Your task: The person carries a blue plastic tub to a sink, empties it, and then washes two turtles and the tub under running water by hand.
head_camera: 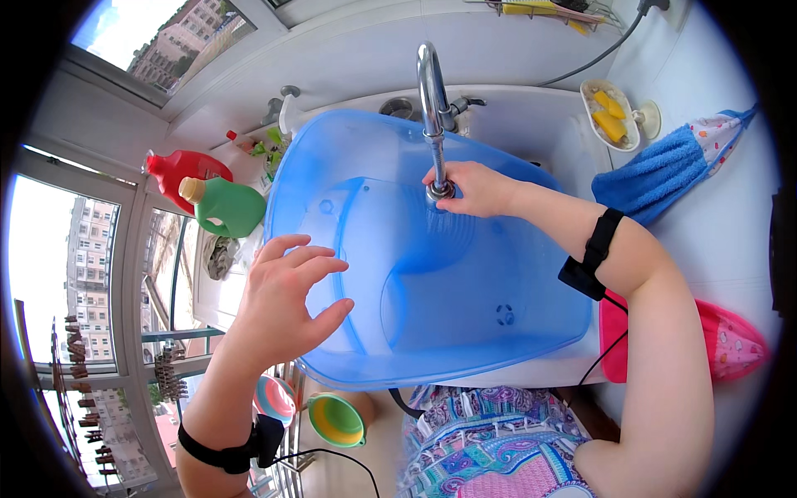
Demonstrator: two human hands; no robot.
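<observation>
A large translucent blue plastic tub (448, 299) lies across a white sink (535, 106). Above it arches a chrome faucet (429, 81) with a spray head (440, 188) at its lower end. My right hand (474, 188) has its fingers around that spray head, and water streams from it into the tub. Over the tub's left rim hovers my left hand (287, 299), fingers spread, holding nothing. Both forearms wear black straps with small black boxes and cables.
Left of the sink stand a green jug (233, 208), a red jug (187, 171) and a small plant (272, 152). A soap dish (610, 115), blue towel (654, 168) and pink towel (716, 330) hang right. Basins (336, 420) sit below left.
</observation>
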